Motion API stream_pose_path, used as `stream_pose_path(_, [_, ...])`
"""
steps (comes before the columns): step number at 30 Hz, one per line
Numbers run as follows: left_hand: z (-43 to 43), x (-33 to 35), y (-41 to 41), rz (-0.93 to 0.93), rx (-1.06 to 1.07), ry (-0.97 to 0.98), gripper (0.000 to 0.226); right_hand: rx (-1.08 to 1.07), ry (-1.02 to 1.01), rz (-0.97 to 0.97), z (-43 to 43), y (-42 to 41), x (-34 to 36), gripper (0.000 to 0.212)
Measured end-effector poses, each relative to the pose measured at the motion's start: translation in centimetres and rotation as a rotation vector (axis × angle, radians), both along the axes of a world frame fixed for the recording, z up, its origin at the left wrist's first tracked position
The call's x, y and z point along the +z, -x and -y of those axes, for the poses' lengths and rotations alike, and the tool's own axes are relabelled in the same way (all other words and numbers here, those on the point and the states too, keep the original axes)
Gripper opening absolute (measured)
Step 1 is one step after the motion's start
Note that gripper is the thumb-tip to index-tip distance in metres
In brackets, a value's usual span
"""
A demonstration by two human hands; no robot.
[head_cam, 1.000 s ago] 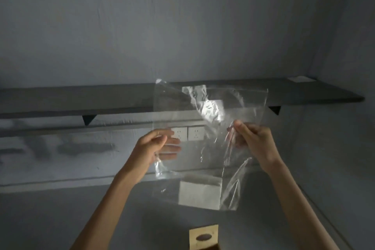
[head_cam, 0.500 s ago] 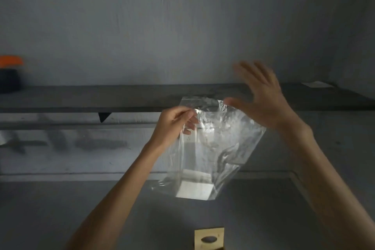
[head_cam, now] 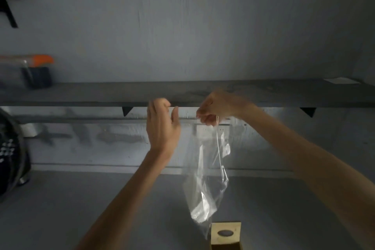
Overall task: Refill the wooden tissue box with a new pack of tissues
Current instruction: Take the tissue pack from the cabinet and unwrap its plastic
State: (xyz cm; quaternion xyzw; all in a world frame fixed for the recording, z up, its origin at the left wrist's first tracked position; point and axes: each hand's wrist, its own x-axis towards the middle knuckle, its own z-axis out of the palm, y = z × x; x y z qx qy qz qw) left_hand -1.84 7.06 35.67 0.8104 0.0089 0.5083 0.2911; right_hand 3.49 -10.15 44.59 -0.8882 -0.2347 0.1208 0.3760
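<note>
A clear plastic bag hangs straight down from my right hand, which pinches its top edge in front of the dark wall shelf. A pale folded lump shows inside the bag's bottom; what it is I cannot tell. My left hand is raised beside the bag at about the same height, fingers loosely curled, holding nothing and not touching the plastic. The wooden tissue box with its oval slot stands on the grey counter at the bottom edge, just below the bag's lower end.
A long dark shelf runs across the wall, with an orange-lidded container at its left and a white card at its right. A round dark appliance sits at the left edge of the grey counter.
The bag passed from my left hand to my right, which now pinches its top. My left hand let go and drew aside. The bag hangs longer and narrower.
</note>
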Motion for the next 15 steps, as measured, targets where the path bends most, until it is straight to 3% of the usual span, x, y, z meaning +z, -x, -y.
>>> stream_pose_path(1, [0.4,-0.1,0.4,-0.084,-0.118,0.084,0.030,-0.014,0.025,0.002,-0.2,0.0,-0.4,0.031])
stream_pose_path(3, [1.6,0.6,1.1,-0.477,-0.467,0.388,0.059,-0.046,0.064,0.037,-0.3,0.3,-1.0,0.030])
stream_pose_path(5, [2.7,1.8,1.2,-0.754,-0.711,0.560,0.070,-0.093,0.069,0.021,-0.2,0.8,-1.4,0.029])
stream_pose_path(9, [3.6,3.6,0.4,-0.920,-0.839,0.510,0.074,-0.127,-0.321,-0.376,1.6,1.6,-2.1,0.040])
stream_pose_path(12, [4.1,3.8,0.0,-1.007,-0.857,0.341,0.056,-0.052,-0.489,-0.632,3.3,1.7,-2.8,0.074])
stream_pose_path(15, [4.7,3.9,-0.2,-1.098,-0.780,0.262,0.037,-0.038,-0.581,-0.802,3.6,1.8,-3.8,0.086])
